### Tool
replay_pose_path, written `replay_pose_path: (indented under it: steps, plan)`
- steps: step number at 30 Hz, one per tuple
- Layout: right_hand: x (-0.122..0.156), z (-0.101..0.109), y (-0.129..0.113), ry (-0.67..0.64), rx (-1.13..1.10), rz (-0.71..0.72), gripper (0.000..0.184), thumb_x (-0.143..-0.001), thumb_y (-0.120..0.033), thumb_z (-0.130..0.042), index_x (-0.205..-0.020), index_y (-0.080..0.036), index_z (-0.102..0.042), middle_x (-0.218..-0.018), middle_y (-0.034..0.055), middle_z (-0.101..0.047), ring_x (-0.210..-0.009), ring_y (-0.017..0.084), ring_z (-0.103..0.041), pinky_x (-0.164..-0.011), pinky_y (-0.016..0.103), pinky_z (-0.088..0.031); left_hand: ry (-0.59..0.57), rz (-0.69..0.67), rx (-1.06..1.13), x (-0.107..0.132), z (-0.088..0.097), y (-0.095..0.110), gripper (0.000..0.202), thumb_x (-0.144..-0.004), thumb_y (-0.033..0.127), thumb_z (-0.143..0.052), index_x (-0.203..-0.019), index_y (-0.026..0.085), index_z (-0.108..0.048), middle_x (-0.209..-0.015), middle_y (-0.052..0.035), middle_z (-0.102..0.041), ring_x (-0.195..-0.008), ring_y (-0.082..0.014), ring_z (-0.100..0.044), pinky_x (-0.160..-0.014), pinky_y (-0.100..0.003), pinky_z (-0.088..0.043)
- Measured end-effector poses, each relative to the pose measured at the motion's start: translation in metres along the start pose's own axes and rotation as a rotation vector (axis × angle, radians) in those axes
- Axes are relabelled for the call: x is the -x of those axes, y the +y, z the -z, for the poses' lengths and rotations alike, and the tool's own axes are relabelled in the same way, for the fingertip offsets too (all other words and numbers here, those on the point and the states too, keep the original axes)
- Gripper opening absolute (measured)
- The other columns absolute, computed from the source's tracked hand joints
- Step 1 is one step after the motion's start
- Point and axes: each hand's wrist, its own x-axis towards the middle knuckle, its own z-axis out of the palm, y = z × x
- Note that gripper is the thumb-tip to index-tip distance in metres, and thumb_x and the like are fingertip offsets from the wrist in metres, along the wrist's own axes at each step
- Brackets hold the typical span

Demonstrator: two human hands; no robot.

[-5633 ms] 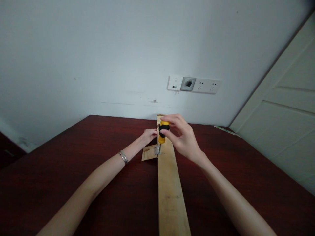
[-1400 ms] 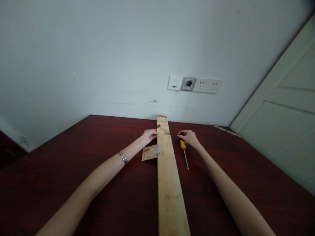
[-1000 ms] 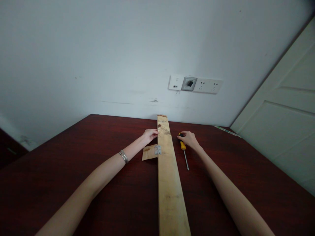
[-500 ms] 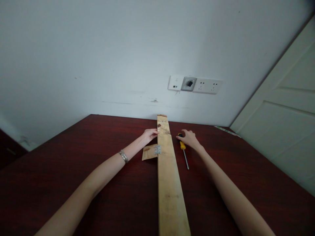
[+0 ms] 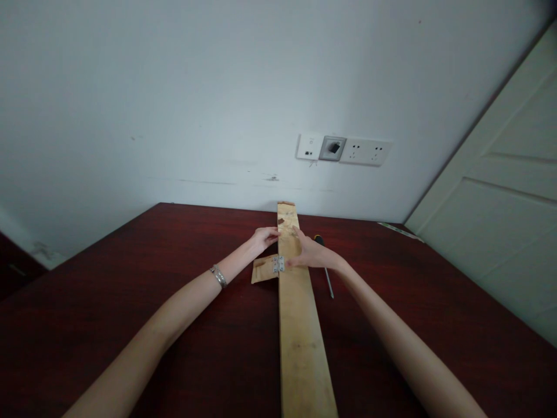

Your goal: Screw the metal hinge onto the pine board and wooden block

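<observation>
A long pale wooden board (image 5: 300,325) runs away from me over the dark red tabletop. A metal hinge (image 5: 279,264) joins its left side to a small wooden piece (image 5: 263,270). My left hand (image 5: 264,237) is closed at the board's left edge, just beyond the hinge, with its fingertips against the wood. Over the board reaches my right hand (image 5: 311,251), fingers and thumb spread apart, the thumb tip close to the hinge. Partly hidden behind that hand, a screwdriver (image 5: 329,283) with a yellow and black handle lies to the board's right.
The tabletop (image 5: 195,348) meets a white wall at the back, where the board's far end stands close to it. Wall sockets (image 5: 365,152) sit above the right half. A pale panelled door (image 5: 505,209) rises at the right, near a thin strip (image 5: 400,231) on the table.
My right hand has moved left from above the screwdriver handle to over the board near the hinge. The screwdriver stays on the table. My left hand keeps its place.
</observation>
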Motion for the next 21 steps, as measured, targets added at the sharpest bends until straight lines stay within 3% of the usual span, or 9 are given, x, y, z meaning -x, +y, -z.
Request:
replay_pose_path:
  steps: [8, 14, 21]
  plan:
    - [-0.0032, -0.0104, 0.0012, 0.043, 0.098, -0.024, 0.113, -0.058, -0.046, -0.076, -0.147, -0.011, -0.015, -0.131, 0.0244, -0.048, -0.123, 0.039, -0.045, -0.097, 0.049, -0.037, 0.007, 0.000, -0.013, 0.0008, -0.0015, 0.0020, 0.023, -0.059, -0.012, -0.061, -0.071, 0.006, -0.068, -0.078, -0.0093, -0.070, -0.072, -0.0158, -0.065, -0.079, -0.029, -0.054]
    - [-0.0016, -0.0103, 0.0006, 0.021, 0.107, -0.076, 0.115, -0.058, -0.050, -0.074, -0.146, -0.006, -0.015, -0.135, 0.0295, -0.040, -0.125, 0.041, -0.042, -0.099, 0.048, -0.035, 0.002, 0.003, -0.020, 0.0021, -0.0020, 0.0023, 0.023, -0.060, -0.013, -0.059, -0.072, 0.005, -0.068, -0.081, -0.0102, -0.070, -0.073, -0.0160, -0.065, -0.080, -0.029, -0.053]
    - [0.0016, -0.0106, -0.0059, 0.049, 0.156, -0.098, 0.113, -0.059, -0.049, -0.075, -0.146, -0.009, -0.015, -0.137, 0.0275, -0.039, -0.126, 0.041, -0.041, -0.098, 0.047, -0.035, 0.002, -0.008, -0.033, 0.0056, -0.0050, 0.0034, 0.022, -0.061, -0.011, -0.060, -0.073, 0.005, -0.069, -0.083, -0.0112, -0.071, -0.074, -0.0166, -0.066, -0.079, -0.028, -0.054]
